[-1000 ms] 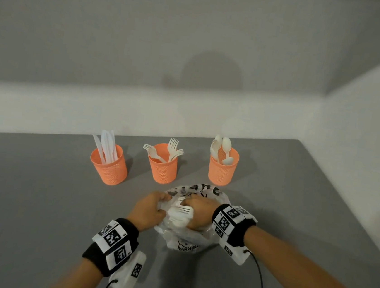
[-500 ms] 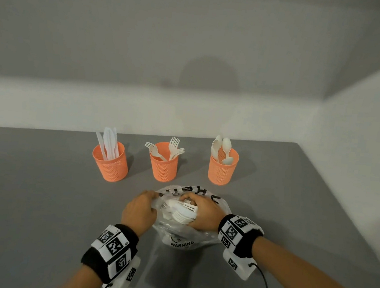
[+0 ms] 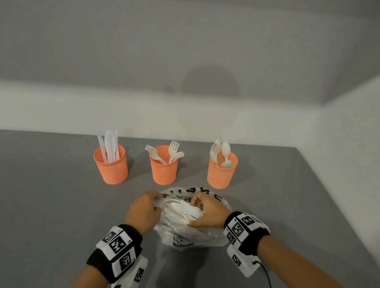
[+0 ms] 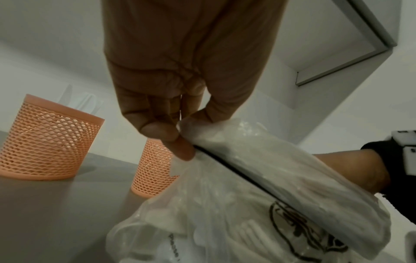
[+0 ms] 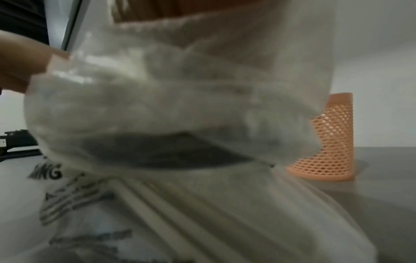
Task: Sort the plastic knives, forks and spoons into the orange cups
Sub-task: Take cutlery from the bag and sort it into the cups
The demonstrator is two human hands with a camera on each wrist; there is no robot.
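The left hand [image 3: 143, 212] pinches the rim of the clear plastic bag [image 3: 194, 235] between thumb and curled fingers, while the right hand [image 3: 209, 213], fingers curled, grips a bundle of white cutlery [image 3: 184, 212] at the bag mouth between the two hands. To do this step well, hold the rim taut and draw one utensil type clear, then carry it to the matching cup among the orange cups [image 3: 163, 165] beyond the hands. The right wrist view is blurred by the bag, so the exact pieces held cannot be determined.

R fingers [image 3: 198, 200] hidden in bag [image 3: 199, 238]
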